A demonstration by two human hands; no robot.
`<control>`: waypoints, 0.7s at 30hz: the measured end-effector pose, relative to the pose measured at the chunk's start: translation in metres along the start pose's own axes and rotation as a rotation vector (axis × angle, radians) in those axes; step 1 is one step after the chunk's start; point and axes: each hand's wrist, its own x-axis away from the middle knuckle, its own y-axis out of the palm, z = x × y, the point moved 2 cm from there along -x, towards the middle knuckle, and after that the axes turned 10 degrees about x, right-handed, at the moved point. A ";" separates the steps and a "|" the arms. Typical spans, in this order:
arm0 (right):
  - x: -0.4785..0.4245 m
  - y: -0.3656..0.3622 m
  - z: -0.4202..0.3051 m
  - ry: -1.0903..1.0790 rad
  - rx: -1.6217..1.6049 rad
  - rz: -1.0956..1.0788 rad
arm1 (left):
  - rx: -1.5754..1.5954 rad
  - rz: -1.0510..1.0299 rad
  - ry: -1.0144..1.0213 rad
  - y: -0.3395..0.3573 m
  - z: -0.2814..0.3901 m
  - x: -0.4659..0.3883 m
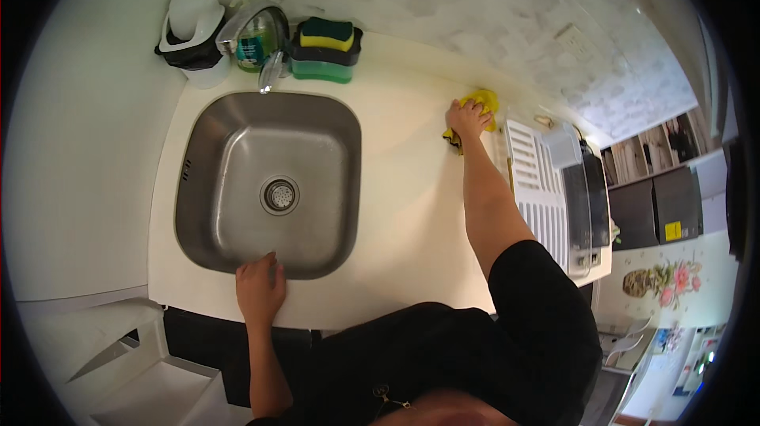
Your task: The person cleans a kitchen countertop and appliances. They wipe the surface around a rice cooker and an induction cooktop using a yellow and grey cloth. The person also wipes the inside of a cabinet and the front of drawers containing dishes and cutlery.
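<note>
My right hand point(470, 119) presses on a yellow cloth point(487, 100) on the pale countertop point(409, 188), near the back wall and beside a white dish rack point(537, 170). The cloth shows around the fingers and below the palm. My left hand point(261, 283) rests at the front rim of the stainless steel sink point(320, 188), fingers slightly apart and holding nothing. A drain strainer point(280, 195) sits in the sink's bottom.
Behind the sink stand a white bin point(205, 72) with a black liner, a chrome faucet point(271, 71), a bottle of green liquid point(252, 49) and a sponge point(325, 34) on a green soap dispenser point(322, 71). A cooktop point(595, 197) lies beyond the rack.
</note>
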 end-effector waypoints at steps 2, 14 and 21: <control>-0.011 -0.002 -0.033 -0.359 0.030 0.074 | 0.010 0.008 -0.017 0.003 0.002 -0.004; 0.055 -0.032 -0.143 -1.022 -0.661 0.181 | 0.000 0.056 -0.070 -0.001 -0.004 -0.006; 0.038 -0.033 -0.155 -0.778 -0.492 0.222 | 0.051 0.046 -0.070 -0.001 0.000 -0.007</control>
